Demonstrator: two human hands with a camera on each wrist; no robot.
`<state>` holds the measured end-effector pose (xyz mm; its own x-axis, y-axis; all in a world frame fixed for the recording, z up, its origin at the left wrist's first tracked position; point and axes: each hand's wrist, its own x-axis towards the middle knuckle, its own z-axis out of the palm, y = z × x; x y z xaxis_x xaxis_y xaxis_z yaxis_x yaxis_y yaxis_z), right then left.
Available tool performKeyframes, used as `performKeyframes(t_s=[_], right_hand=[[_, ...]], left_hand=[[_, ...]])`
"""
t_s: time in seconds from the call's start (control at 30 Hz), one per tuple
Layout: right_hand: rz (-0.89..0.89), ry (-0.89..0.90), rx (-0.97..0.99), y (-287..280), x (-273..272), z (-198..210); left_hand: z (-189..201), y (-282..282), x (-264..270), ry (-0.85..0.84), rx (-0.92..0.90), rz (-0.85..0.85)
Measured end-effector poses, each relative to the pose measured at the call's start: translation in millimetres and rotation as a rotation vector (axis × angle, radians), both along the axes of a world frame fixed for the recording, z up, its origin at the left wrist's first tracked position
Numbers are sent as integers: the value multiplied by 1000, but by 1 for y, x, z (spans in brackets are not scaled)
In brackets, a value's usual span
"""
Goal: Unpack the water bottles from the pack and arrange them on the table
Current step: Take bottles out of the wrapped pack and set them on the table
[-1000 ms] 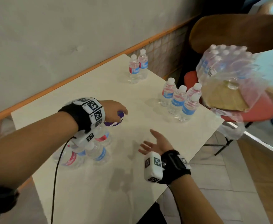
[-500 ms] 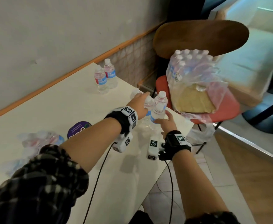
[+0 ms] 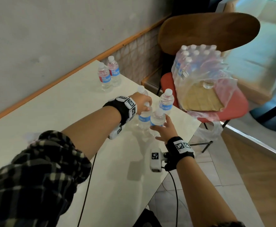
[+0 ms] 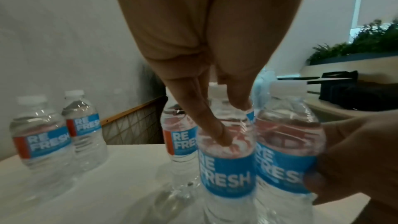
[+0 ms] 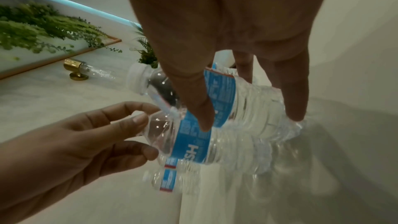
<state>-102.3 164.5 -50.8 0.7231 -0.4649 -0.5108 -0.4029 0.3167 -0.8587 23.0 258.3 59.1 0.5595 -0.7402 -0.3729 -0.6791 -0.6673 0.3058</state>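
Step in hand: two clear plastic water bottles with blue labels and white caps are being gripped near the right edge of the white table (image 3: 71,102), in a cluster of four.
Left hand (image 3: 141,102): its fingers are being curled from above round the neck of the left bottle (image 3: 144,117).
Right hand (image 3: 165,131): its thumb and fingers are being wrapped round the labelled belly of the right bottle (image 3: 156,119).
Task's things: the remaining shrink-wrapped pack of bottles (image 3: 197,63) is lying on the red chair (image 3: 237,104) just beyond the table's right edge; a pair of bottles (image 3: 108,74) is standing at the far corner.
Doing it well: the bottles are probably best lifted straight up, so that the two neighbours are not being knocked over; thin walls will likely be giving under a hard squeeze.
Hard to make out: the fourth bottle (image 3: 141,90) is being largely hidden by the left hand; the pack's count is being blurred by the wrap.
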Motion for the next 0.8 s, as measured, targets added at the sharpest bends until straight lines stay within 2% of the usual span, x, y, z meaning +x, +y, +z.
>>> performKeyframes(t_s=[0.13, 0.23, 0.4, 0.6, 0.8], right_hand=[[93, -31, 0, 48, -15, -3], [184, -46, -4, 94, -19, -7], [443, -58, -82, 177, -19, -18], [631, -33, -154, 241, -19, -19], [704, -34, -260, 262, -19, -21]], left_hand=[[11, 43, 0, 51, 120, -49], [17, 81, 2, 30, 257, -85], [19, 146, 7, 18, 434, -99], [17, 201, 1, 30, 492, -91], [16, 220, 1, 41, 519, -107]])
